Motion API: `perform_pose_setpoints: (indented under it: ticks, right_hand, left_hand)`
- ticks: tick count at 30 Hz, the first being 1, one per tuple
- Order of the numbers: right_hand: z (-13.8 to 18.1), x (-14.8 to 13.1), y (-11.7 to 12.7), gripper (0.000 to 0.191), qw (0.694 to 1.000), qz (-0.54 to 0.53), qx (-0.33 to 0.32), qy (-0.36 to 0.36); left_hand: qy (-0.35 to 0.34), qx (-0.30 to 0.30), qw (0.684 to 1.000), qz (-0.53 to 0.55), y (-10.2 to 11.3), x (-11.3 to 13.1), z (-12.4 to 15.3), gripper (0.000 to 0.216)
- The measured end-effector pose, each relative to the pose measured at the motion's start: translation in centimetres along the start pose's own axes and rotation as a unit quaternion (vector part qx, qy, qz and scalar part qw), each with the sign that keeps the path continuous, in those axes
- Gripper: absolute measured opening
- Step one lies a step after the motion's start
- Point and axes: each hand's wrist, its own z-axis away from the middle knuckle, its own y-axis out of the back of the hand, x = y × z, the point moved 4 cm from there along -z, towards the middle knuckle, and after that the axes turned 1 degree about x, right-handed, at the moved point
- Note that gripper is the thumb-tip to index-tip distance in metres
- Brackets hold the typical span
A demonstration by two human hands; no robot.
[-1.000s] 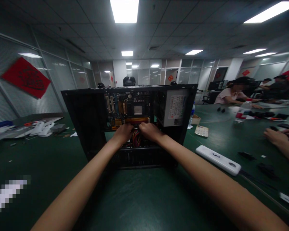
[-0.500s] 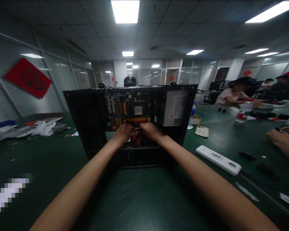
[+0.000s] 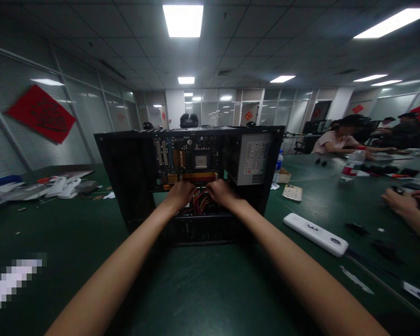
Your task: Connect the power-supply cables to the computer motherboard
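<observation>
An open black computer case point(image 3: 124, 186) stands upright before me, showing its motherboard point(image 3: 188, 154) and a silver power supply point(image 3: 255, 161) at the upper right. Both my hands reach inside, to the lower edge of the board. My left hand point(image 3: 182, 193) is curled by the left end of the yellow and red memory slots point(image 3: 200, 177). At their right end, my right hand point(image 3: 222, 193) is curled too. The fingertips are hidden, so whatever they grip cannot be made out. A bundle of red, yellow and black cables point(image 3: 200, 203) hangs between the hands.
A white power strip point(image 3: 315, 233) lies right of the case, near a phone point(image 3: 292, 192) and a water bottle point(image 3: 277, 168). Papers and plastic scraps point(image 3: 65, 186) cover the far left of the green table point(image 3: 210, 289). A co-worker's hands point(image 3: 401, 201) are at the right edge.
The view has tilted up slightly. My right hand has shifted a little to the right along the slots; my left hand stays nearly in place. The co-worker's hands have moved slightly left.
</observation>
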Motion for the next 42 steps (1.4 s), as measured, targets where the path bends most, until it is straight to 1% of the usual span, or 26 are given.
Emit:
perform_pose_setpoints:
  ticks: [6,17,24,29,38,42]
  right_hand:
    - [-0.3,0.1,-0.2,0.030,1.000,0.000,0.005,-0.006]
    - [-0.2,-0.1,0.2,0.030,1.000,-0.004,0.002,-0.019]
    - [0.1,-0.1,0.2,0.029,1.000,-0.011,0.007,-0.009]
    - [0.1,0.1,-0.2,0.027,1.000,-0.013,0.003,-0.002]
    - [0.1,-0.3,0.2,0.027,1.000,-0.004,0.004,-0.011]
    - [0.1,-0.5,0.3,0.028,1.000,0.001,0.006,-0.004]
  left_hand:
    - [-0.006,-0.001,1.000,0.001,-0.1,0.1,-0.1,0.030]
    - [-0.012,-0.002,1.000,0.012,-0.1,0.1,-0.3,0.029]
    - [-0.020,0.018,0.998,0.049,-0.9,-1.2,-0.5,0.027]
    - [-0.006,0.030,0.997,0.072,-1.3,-2.1,-0.7,0.028]
    - [0.020,0.023,0.998,0.052,-1.2,-1.7,-0.7,0.027]
    - [0.017,0.021,0.998,0.050,-0.9,-1.3,-0.5,0.028]
